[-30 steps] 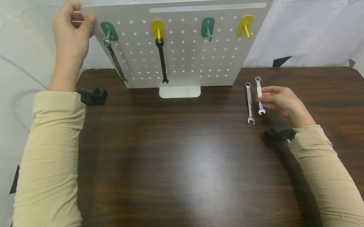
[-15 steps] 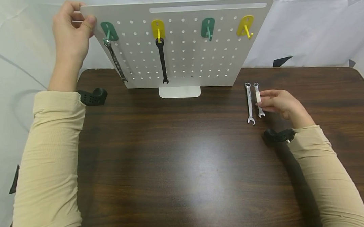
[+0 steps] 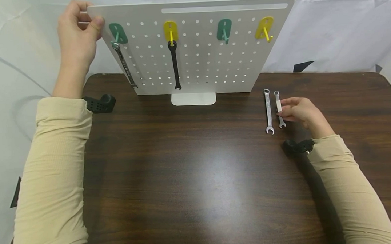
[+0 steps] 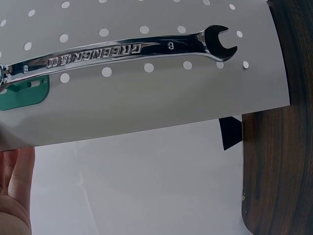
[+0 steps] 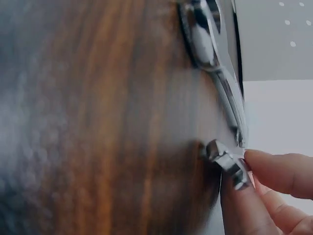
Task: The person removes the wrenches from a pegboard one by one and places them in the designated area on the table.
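My left hand point(image 3: 77, 39) grips the upper left corner of a white pegboard point(image 3: 198, 86), thumb on its front face. At the right, my right hand point(image 3: 301, 113) pinches a small chrome combination wrench point(image 3: 278, 105) by its middle, where a pale wrap shows. Its open end point(image 5: 227, 164) points toward the camera in the right wrist view. Just left of it lies a longer chrome wrench point(image 3: 268, 111) on the table. From the left green hook point(image 3: 118, 32) hangs a chrome wrench point(image 4: 166, 45), and from a yellow hook point(image 3: 170, 30) a black wrench point(image 3: 174, 64).
Two further hooks on the board, one green point(image 3: 224, 29) and one yellow point(image 3: 264, 28), bear nothing. The board's foot point(image 3: 193, 99) stands on the dark wooden table point(image 3: 184, 155). White sheeting point(image 3: 342, 32) rises behind the table.
My right hand has come slightly nearer and lower with the small wrench, which now lines up beside the longer one. The left hand keeps its hold on the board.
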`<state>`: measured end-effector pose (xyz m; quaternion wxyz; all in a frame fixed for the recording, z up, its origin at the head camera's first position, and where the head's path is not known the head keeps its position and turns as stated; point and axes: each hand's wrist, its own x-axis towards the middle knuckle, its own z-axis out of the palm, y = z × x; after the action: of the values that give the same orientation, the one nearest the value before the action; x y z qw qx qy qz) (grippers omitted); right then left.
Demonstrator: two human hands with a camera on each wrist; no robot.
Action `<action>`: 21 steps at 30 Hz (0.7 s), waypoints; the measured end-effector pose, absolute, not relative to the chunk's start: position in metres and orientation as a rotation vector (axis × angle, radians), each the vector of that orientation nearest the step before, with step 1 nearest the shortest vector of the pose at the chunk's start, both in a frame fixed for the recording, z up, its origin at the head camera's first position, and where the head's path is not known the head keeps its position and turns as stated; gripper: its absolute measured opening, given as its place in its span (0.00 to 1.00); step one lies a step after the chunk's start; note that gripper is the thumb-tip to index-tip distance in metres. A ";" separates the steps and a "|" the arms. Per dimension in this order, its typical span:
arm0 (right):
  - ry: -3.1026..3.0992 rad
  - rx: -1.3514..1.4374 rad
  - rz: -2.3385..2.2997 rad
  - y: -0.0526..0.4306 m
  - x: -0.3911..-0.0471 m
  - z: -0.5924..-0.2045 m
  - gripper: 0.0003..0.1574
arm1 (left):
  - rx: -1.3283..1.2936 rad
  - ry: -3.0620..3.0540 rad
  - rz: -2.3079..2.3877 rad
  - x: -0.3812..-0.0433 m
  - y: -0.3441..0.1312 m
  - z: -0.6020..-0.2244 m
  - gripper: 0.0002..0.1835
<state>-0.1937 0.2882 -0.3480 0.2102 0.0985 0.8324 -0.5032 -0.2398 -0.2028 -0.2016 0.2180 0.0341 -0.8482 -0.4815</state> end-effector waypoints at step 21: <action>2.493 0.272 -1.169 0.279 -0.193 -0.344 0.32 | 0.070 -2.316 -1.394 -0.237 -0.204 -0.202 0.16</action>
<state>-0.1932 0.2793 -0.3444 0.1862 0.0967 0.8852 -0.4151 -0.2369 -0.2037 -0.2015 0.2171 0.0253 -0.8361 -0.5031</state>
